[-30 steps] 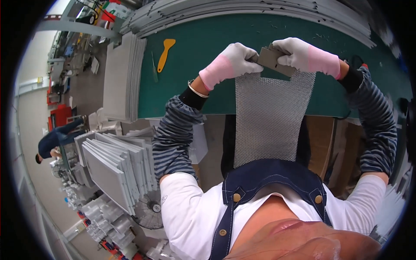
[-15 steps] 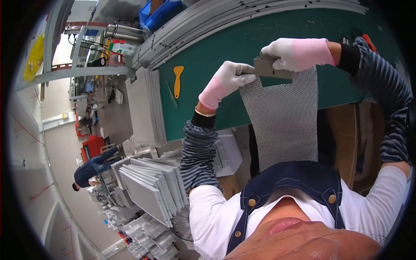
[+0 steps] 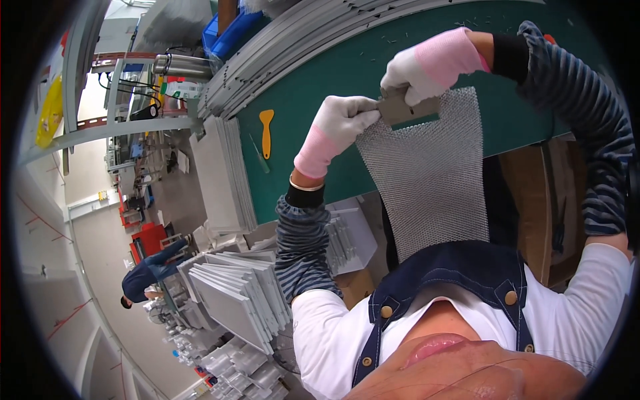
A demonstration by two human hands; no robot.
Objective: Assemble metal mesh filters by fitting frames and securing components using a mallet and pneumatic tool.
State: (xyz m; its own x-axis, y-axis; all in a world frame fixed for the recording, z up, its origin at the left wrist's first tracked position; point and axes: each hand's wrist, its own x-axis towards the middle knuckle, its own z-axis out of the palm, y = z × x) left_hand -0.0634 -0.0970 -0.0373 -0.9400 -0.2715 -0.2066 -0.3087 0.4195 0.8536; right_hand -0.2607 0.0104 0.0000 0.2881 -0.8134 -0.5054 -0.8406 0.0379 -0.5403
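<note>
Both hands [image 3: 373,110] have shifted left, gripping the mesh sheet [image 3: 427,173].

This is a factory workshop. A long workbench with a green mat [image 3: 347,80] stands beside stacks of grey metal panels [image 3: 233,300], blue bins [image 3: 230,33] and another worker in blue [image 3: 150,273] on the floor.

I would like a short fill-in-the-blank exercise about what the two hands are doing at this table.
1. Both gloved hands, left hand and right hand, hold a grey ____ sheet.
2. The table has a ____ top.
3. The scraper lying on the table is ____ in colour.
4. The flat grey piece is pinched at the sheet's ____ edge.

Missing words: mesh; green; yellow; top
</note>
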